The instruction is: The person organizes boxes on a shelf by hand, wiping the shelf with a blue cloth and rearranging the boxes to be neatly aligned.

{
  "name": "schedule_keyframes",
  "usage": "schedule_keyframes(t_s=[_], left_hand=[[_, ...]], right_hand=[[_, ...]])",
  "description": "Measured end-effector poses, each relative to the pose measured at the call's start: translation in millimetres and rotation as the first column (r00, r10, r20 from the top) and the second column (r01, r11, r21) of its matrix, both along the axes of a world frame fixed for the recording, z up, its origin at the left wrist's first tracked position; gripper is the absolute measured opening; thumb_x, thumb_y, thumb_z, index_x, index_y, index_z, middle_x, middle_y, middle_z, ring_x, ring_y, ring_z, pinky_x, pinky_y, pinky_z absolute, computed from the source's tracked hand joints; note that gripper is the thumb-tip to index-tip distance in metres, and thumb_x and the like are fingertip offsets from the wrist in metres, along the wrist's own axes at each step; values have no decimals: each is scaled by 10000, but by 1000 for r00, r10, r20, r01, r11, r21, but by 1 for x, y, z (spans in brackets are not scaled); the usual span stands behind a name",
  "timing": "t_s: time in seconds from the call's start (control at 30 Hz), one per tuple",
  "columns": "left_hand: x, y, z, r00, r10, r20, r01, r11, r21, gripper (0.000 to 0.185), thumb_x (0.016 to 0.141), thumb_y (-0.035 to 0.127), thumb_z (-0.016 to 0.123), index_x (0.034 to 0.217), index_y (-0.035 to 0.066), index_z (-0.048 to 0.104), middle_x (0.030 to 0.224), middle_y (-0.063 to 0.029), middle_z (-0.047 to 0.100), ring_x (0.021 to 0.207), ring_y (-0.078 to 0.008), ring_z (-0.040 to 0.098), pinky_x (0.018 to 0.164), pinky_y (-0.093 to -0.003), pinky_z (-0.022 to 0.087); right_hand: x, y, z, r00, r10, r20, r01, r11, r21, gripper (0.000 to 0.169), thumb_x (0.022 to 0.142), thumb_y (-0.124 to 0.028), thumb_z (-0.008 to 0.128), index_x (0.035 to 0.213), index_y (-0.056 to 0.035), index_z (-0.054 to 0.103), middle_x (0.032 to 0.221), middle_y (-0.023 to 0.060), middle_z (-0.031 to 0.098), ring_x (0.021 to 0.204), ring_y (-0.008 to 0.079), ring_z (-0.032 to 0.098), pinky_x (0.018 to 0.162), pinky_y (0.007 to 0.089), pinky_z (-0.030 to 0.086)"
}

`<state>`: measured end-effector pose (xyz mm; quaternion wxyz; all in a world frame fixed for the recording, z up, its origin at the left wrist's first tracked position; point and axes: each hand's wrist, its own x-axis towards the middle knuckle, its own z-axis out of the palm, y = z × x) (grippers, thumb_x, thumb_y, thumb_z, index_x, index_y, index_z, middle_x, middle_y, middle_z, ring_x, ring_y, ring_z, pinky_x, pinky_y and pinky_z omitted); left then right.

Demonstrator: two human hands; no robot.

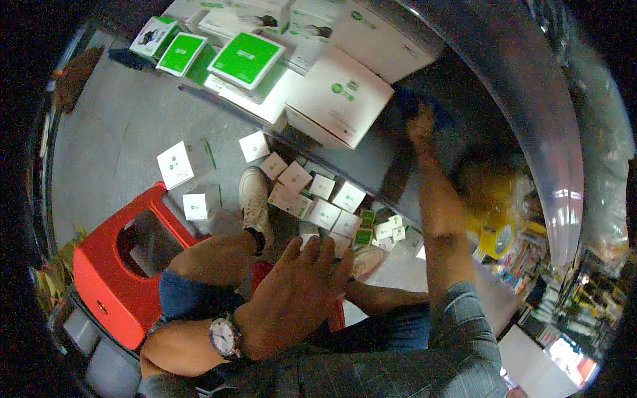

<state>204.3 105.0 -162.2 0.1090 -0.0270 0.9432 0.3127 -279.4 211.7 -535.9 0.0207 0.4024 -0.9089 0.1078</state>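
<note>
My left hand (296, 291), with a wristwatch (223, 337) at its wrist, extends over my lap. Its fingers are slightly apart; the palm is hidden and no held thing shows. Beyond the fingertips, small white cartons (326, 214) lie clustered on the floor between my shoes. My right arm reaches forward to the right, with my right hand (422, 122) in shadow beside a large white carton (343, 92). That hand is blurred, so its grip and contact cannot be made out. Green-topped boxes (246, 58) sit on white cartons farther left.
A red plastic piece of furniture (109, 263) with a large opening stands at the left. Two white boxes (175, 164) stand near it on the grey floor. Clear plastic wrapping (557, 189) hangs at the right, near a yellow object (497, 239) and mixed goods. Small green boxes (364, 236) adjoin the cluster.
</note>
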Motion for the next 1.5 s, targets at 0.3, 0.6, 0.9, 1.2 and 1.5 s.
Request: schedule_keyframes(t_s=[0.3,0.6,0.9,1.2,1.5], left_hand=[[-3,22,-3,997,-64,50,63,998,21,501,891,204,566,1324,-34,479,1168,-244,577,1123,-376,564,971,-480,453],[-8,40,-17,999,-53,4,53,999,0,501,884,216,576,1315,-27,499,1157,-228,586,1089,-369,573,962,-480,457],[-30,38,-12,988,-152,30,155,980,-127,497,883,241,593,1305,-12,525,1114,-196,616,1058,-339,597,932,-450,477],[-16,32,-10,991,-133,-2,133,987,-93,509,861,245,633,1284,-22,536,1140,-209,607,1074,-359,592,923,-448,486],[-63,-44,0,843,413,-346,-421,905,55,586,799,144,769,1325,25,537,1412,-268,470,1259,-439,500,1027,-460,455]], right_hand=[[36,68,-13,992,-8,-127,36,975,220,576,897,-230,582,1447,-101,466,1514,219,402,1350,428,430,1125,519,366],[81,-32,10,993,-116,27,114,990,85,579,867,-211,620,1428,-154,493,1477,190,444,1288,439,466,1048,514,451],[248,15,66,989,100,108,-110,990,87,532,811,-123,637,1337,-153,565,1397,191,494,1179,440,507,984,504,498],[162,151,48,916,-399,-43,382,834,397,526,929,-245,539,1427,-89,476,1445,243,443,1309,459,422,1088,533,376],[24,238,-42,927,-24,-373,297,654,696,557,943,-324,516,1453,-106,473,1570,207,317,1397,463,327,1089,592,361]])
